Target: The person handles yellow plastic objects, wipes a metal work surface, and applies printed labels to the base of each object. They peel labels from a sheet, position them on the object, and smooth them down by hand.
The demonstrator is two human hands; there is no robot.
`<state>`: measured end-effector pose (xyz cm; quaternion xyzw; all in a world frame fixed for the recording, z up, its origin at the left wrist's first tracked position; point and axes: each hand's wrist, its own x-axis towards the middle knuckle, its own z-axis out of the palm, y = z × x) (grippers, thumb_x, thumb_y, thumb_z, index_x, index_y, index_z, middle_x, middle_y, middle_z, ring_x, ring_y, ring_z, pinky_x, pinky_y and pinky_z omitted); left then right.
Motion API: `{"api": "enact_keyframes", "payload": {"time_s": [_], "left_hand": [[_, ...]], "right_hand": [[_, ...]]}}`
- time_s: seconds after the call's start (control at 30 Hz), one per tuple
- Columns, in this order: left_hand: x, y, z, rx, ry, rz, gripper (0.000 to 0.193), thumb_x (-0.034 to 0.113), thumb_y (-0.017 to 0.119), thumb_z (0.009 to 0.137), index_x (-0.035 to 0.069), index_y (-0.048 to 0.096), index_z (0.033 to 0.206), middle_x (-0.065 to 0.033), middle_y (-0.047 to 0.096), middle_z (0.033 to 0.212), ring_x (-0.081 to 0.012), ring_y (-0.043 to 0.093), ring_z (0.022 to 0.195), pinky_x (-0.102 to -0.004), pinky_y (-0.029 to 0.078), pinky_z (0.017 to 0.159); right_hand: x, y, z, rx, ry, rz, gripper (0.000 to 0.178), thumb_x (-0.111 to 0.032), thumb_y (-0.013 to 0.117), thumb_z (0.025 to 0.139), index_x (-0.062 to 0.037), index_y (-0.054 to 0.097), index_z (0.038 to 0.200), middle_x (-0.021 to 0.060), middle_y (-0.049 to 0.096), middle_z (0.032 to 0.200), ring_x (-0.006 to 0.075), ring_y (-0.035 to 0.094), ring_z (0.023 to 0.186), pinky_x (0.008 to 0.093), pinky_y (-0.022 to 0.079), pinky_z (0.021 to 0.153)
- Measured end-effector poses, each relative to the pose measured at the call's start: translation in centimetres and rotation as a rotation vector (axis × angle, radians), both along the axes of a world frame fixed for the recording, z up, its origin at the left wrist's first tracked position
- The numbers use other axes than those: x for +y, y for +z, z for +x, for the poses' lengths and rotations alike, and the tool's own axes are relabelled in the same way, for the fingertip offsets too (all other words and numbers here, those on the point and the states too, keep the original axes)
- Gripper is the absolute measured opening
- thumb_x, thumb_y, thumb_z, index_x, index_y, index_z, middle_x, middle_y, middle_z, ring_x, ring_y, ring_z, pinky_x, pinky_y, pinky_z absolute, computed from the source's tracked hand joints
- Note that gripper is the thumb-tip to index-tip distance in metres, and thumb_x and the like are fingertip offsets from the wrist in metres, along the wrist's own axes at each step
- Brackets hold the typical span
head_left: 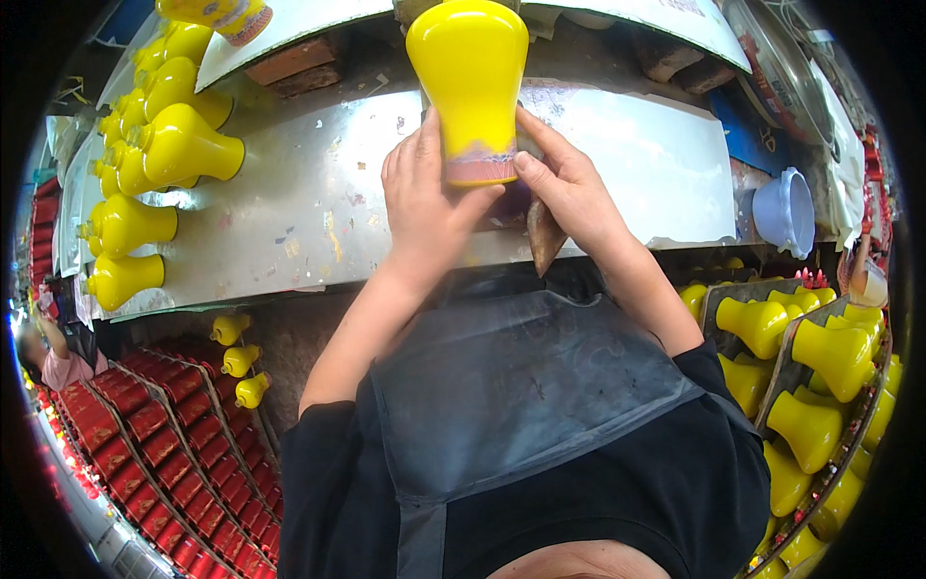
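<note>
A glossy yellow vase (pixel 468 77) stands upright in front of me over the workbench, with a pink and purplish patterned band (pixel 482 166) around its lower end. My left hand (pixel 422 198) holds the vase's lower left side, its fingers along the wall and its thumb close to the base; it is slightly blurred. My right hand (pixel 571 183) grips the other side, thumb pressed on the patterned band. Below the right palm a brown, pointed piece (pixel 545 236) sticks out toward me; whether that hand touches it, I cannot tell.
Several yellow vases (pixel 193 145) crowd the bench's left end. A white sheet (pixel 666 164) covers the right of the metal bench (pixel 280 212), beside a pale blue bucket (pixel 783 212). Racks of yellow vases (pixel 810 425) flank my right; racks of red pieces (pixel 164 444) and a person (pixel 68 357) are left.
</note>
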<state>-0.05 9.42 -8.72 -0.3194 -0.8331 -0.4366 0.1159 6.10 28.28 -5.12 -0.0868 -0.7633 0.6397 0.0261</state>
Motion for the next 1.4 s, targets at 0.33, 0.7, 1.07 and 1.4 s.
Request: {"api": "enact_keyframes", "payload": {"time_s": [0.33, 0.7, 1.07, 1.4], "left_hand": [[0.7, 0.6, -0.1, -0.615, -0.149, 0.528, 0.063, 0.028, 0.062, 0.101, -0.002, 0.036, 0.150, -0.0197, 0.053, 0.141, -0.0283, 0.049, 0.133, -0.0415, 0.037, 0.114], [1.1, 0.8, 0.0, -0.569, -0.084, 0.468, 0.060, 0.026, 0.064, 0.100, -0.001, 0.039, 0.147, -0.0186, 0.054, 0.136, -0.0269, 0.053, 0.127, -0.0406, 0.041, 0.110], [1.0, 1.4, 0.0, -0.658, -0.121, 0.519, 0.062, 0.027, 0.064, 0.100, 0.000, 0.037, 0.149, -0.0183, 0.051, 0.141, -0.0265, 0.048, 0.133, -0.0405, 0.037, 0.114], [0.8, 2.7, 0.4, -0.727, -0.097, 0.479, 0.080, 0.020, 0.077, 0.086, 0.000, 0.034, 0.150, -0.0205, 0.050, 0.142, -0.0272, 0.050, 0.132, -0.0399, 0.040, 0.112]], "right_hand": [[-1.0, 0.3, -0.2, 0.055, -0.072, 0.034, 0.066, -0.025, 0.065, 0.098, -0.0013, 0.041, 0.154, 0.0200, 0.063, 0.135, 0.0192, 0.064, 0.112, 0.0318, 0.050, 0.097], [-1.0, 0.6, 0.1, 0.022, -0.061, 0.015, 0.069, -0.026, 0.066, 0.096, -0.0004, 0.040, 0.154, 0.0209, 0.063, 0.133, 0.0212, 0.066, 0.109, 0.0328, 0.051, 0.096], [-0.9, 0.5, 0.0, 0.051, -0.057, 0.041, 0.068, -0.026, 0.064, 0.097, 0.0004, 0.039, 0.154, 0.0216, 0.060, 0.139, 0.0249, 0.062, 0.122, 0.0350, 0.048, 0.103], [-1.0, 0.5, 0.0, 0.038, -0.051, 0.013, 0.068, -0.025, 0.065, 0.097, -0.0026, 0.040, 0.155, 0.0209, 0.060, 0.141, 0.0240, 0.062, 0.123, 0.0345, 0.047, 0.104]]}}
